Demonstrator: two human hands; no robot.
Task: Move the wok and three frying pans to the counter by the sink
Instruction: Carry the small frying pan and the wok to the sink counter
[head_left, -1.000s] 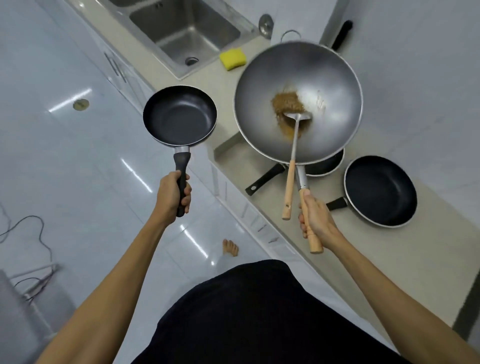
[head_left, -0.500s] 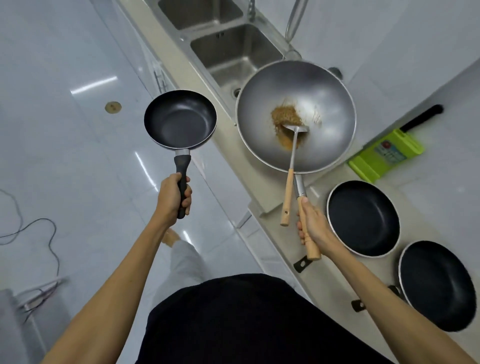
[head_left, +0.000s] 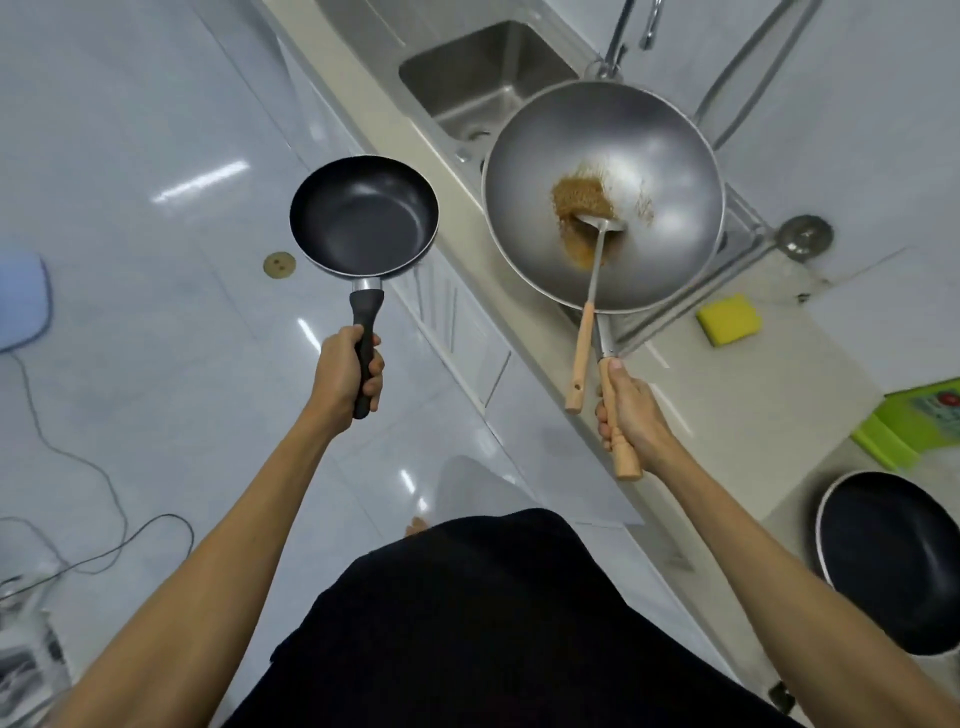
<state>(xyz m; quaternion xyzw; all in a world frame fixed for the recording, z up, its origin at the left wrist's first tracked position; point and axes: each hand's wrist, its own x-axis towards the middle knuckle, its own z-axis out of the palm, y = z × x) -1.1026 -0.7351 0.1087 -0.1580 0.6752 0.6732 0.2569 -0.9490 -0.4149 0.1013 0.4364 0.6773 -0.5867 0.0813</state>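
My right hand (head_left: 631, 410) grips the wooden handle of a large grey wok (head_left: 530, 171), held in the air over the sink's right part. Brown food residue and a metal spatula (head_left: 589, 301) with a wooden handle lie inside the wok. My left hand (head_left: 345, 376) holds a small black frying pan (head_left: 363, 218) by its black handle, out over the floor left of the counter. Another black frying pan (head_left: 893, 561) rests on the counter at the lower right, cut off by the frame edge.
A steel sink (head_left: 483, 83) with taps sits at the top. A yellow sponge (head_left: 729, 319) and a green board (head_left: 919, 421) lie on the beige counter (head_left: 769, 395). Cables (head_left: 104, 488) trail across the shiny floor at left.
I have walked along the counter toward the sink with both pans. The sink now lies under the wok, and the two pans on the counter have slid to the lower right, one out of view.
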